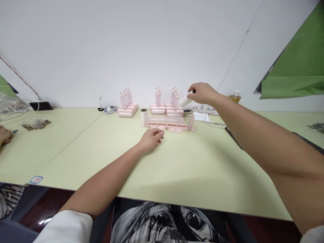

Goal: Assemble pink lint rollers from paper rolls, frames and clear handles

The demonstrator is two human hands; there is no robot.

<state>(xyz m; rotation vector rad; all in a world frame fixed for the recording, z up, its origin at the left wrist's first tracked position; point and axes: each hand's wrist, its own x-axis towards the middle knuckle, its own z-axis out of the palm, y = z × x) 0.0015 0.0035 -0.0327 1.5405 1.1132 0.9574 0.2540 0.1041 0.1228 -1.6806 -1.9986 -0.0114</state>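
Note:
My right hand (202, 93) is raised above the back of the table, its fingers closed around a white paper roll (186, 101) that tilts down to the left. My left hand (151, 139) rests on the tabletop with loosely bent fingers, and I see nothing in it. Just beyond it lie two open pink cases (177, 126) with rounded flaps toward me. A clear pinkish cover piece (190, 123) stands at their right end, another (145, 119) at their left. Behind that left one, a white roll with a brown core (143, 112) stands upright.
Pink roller pieces (126, 112) stand grouped along the wall, with more (174, 111) in the middle. White paper (201, 116), cables and a bottle of yellow liquid (235, 96) are at back right. Another person's hand (4, 134) is at far left, near small bagged items (35, 123).

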